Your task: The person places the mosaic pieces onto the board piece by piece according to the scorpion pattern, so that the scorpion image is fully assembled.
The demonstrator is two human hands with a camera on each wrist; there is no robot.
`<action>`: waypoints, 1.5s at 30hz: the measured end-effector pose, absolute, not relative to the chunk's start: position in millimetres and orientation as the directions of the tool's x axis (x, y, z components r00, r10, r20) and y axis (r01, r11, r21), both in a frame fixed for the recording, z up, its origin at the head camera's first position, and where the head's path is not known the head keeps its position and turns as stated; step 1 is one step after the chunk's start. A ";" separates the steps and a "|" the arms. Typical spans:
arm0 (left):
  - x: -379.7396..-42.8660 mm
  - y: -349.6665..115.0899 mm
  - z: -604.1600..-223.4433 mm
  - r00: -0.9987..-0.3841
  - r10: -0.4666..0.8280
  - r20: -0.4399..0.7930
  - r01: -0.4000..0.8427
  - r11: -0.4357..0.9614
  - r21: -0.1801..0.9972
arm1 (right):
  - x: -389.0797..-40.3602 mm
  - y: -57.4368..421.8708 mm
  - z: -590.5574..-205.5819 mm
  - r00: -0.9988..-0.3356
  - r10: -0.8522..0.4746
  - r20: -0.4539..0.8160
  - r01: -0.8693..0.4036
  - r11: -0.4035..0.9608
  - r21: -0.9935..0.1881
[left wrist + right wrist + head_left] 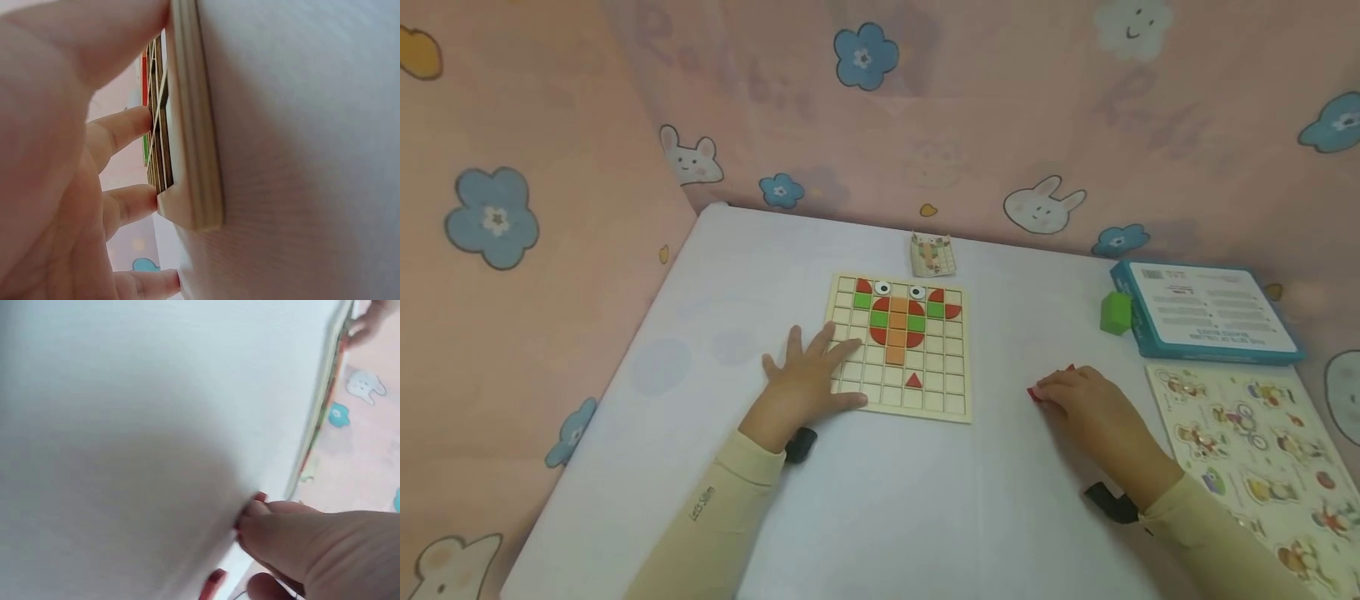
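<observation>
My left hand (801,379), fingers spread, rests on the left edge of a wooden grid board (953,363). In the left wrist view its fingertips touch the board's rim (200,125). The board holds a pattern of red, green and orange pieces with two eye pieces (882,288). A red triangle (913,381) lies alone lower down. On the white table right of the board, my right hand (1093,421) pinches a small red piece (261,497) between thumb and fingers, its shape mostly hidden. A second red piece (214,584) lies close by.
Behind the board stands a small pattern card (933,255). A green block (1116,313) sits against a blue box (1217,312) at the right. A sheet with printed animal figures (1262,450) lies in front, partly under the right forearm. A patterned cloth wall (970,117) borders the table (880,500).
</observation>
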State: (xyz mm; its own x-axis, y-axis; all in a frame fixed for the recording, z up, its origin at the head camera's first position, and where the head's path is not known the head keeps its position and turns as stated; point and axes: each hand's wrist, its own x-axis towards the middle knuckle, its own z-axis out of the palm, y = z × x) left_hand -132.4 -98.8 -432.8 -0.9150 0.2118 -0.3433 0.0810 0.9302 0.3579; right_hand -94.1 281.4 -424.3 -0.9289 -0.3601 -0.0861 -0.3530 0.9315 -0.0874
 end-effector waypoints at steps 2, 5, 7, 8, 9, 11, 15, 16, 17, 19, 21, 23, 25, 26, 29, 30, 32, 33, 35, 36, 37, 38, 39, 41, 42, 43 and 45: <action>-132.0 -99.6 -432.0 -0.917 0.211 -0.338 0.083 0.931 0.355 | -93.7 282.7 -426.3 -0.921 -0.386 -0.060 -0.381 0.921 -0.080; -131.6 -101.0 -430.4 -0.920 0.207 -0.333 0.082 0.932 0.354 | -98.9 282.7 -427.2 -0.906 -0.422 -0.028 -0.419 0.905 -0.076; -131.7 -101.9 -429.9 -0.920 0.206 -0.334 0.081 0.933 0.351 | -107.4 278.5 -423.4 -0.905 -0.424 -0.035 -0.421 0.904 -0.077; -131.8 -102.4 -429.7 -0.920 0.205 -0.334 0.080 0.933 0.351 | -113.9 275.2 -420.8 -0.905 -0.424 -0.035 -0.420 0.904 -0.086; -131.9 -102.9 -429.7 -0.920 0.204 -0.334 0.080 0.934 0.350 | -121.4 270.3 -417.6 -0.908 -0.416 -0.038 -0.411 0.906 -0.100; -132.4 -103.9 -429.6 -0.921 0.202 -0.334 0.079 0.934 0.347 | -138.9 255.5 -409.0 -0.917 -0.398 -0.044 -0.390 0.912 -0.127; -133.7 -106.2 -429.8 -0.921 0.203 -0.333 0.080 0.934 0.348 | -176.7 203.8 -390.8 -0.912 -0.411 -0.016 -0.401 0.898 -0.181; -134.1 -106.7 -430.4 -0.920 0.206 -0.334 0.083 0.934 0.347 | -184.8 186.7 -386.6 -0.903 -0.430 -0.003 -0.422 0.886 -0.193; -134.5 -107.0 -431.1 -0.919 0.209 -0.335 0.087 0.935 0.345 | -192.7 169.4 -383.4 -0.888 -0.460 0.018 -0.454 0.868 -0.201; -135.0 -107.0 -432.5 -0.917 0.217 -0.336 0.095 0.934 0.344 | -207.2 136.0 -380.3 -0.853 -0.520 0.045 -0.516 0.828 -0.220; -135.2 -106.0 -433.7 -0.915 0.225 -0.334 0.106 0.934 0.340 | -219.9 107.5 -382.5 -0.811 -0.582 0.068 -0.581 0.784 -0.220; -135.1 -103.9 -433.9 -0.914 0.234 -0.332 0.116 0.934 0.339 | -231.3 85.5 -388.4 -0.787 -0.613 0.074 -0.614 0.763 -0.202; -134.6 -101.7 -433.4 -0.912 0.241 -0.331 0.124 0.932 0.340 | -239.2 70.5 -395.0 -0.775 -0.627 0.078 -0.630 0.755 -0.185; -134.4 -100.7 -433.1 -0.911 0.245 -0.331 0.127 0.932 0.339 | -241.6 65.1 -398.1 -0.777 -0.625 0.071 -0.627 0.760 -0.172; -134.1 -98.4 -431.6 -0.909 0.250 -0.334 0.132 0.932 0.338 | -246.2 54.7 -404.6 -0.785 -0.616 0.072 -0.619 0.772 -0.146; -134.0 -98.1 -431.2 -0.909 0.251 -0.334 0.134 0.932 0.337 | -247.4 52.7 -406.5 -0.787 -0.613 0.071 -0.616 0.776 -0.135; -134.0 -97.8 -430.4 -0.909 0.249 -0.334 0.133 0.933 0.334 | -249.7 49.4 -409.8 -0.785 -0.615 0.067 -0.619 0.777 -0.117; -134.0 -97.9 -430.0 -0.910 0.246 -0.333 0.131 0.934 0.334 | -250.8 47.9 -411.2 -0.783 -0.619 0.064 -0.622 0.775 -0.116; -133.9 -98.6 -429.0 -0.912 0.241 -0.333 0.125 0.934 0.333 | -252.7 45.6 -413.9 -0.777 -0.628 0.052 -0.629 0.769 -0.114; -133.8 -99.1 -428.7 -0.912 0.239 -0.333 0.124 0.935 0.333 | -253.4 44.3 -415.1 -0.774 -0.631 0.046 -0.632 0.767 -0.115; -133.8 -99.5 -428.2 -0.912 0.238 -0.334 0.120 0.934 0.336 | -253.7 43.2 -416.0 -0.772 -0.635 0.039 -0.635 0.764 -0.117; -133.8 -99.9 -427.9 -0.912 0.236 -0.334 0.118 0.934 0.338 | -253.9 42.3 -417.0 -0.770 -0.638 0.032 -0.636 0.762 -0.116; -133.6 -100.4 -427.5 -0.912 0.235 -0.335 0.115 0.933 0.340 | -253.8 41.5 -417.6 -0.770 -0.637 0.026 -0.636 0.763 -0.115; -133.4 -101.1 -427.3 -0.912 0.233 -0.337 0.113 0.933 0.341 | -253.6 40.3 -419.0 -0.775 -0.632 0.018 -0.630 0.770 -0.103; -133.3 -101.4 -427.3 -0.912 0.233 -0.337 0.112 0.933 0.342 | -253.5 40.0 -419.8 -0.780 -0.625 0.013 -0.624 0.776 -0.095; -133.3 -101.7 -427.4 -0.912 0.233 -0.338 0.111 0.933 0.342 | -253.2 40.1 -420.3 -0.786 -0.618 0.006 -0.616 0.783 -0.087; -133.2 -102.4 -427.7 -0.912 0.230 -0.339 0.110 0.935 0.337 | -252.0 40.6 -420.9 -0.797 -0.603 -0.009 -0.601 0.796 -0.071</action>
State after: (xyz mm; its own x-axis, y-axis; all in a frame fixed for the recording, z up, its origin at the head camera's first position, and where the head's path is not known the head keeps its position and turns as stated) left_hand -133.2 -102.4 -427.7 -0.9122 0.2295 -0.3393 0.1098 0.9350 0.3372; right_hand -252.0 40.6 -420.9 -0.7974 -0.6034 -0.0085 -0.6014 0.7957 -0.0712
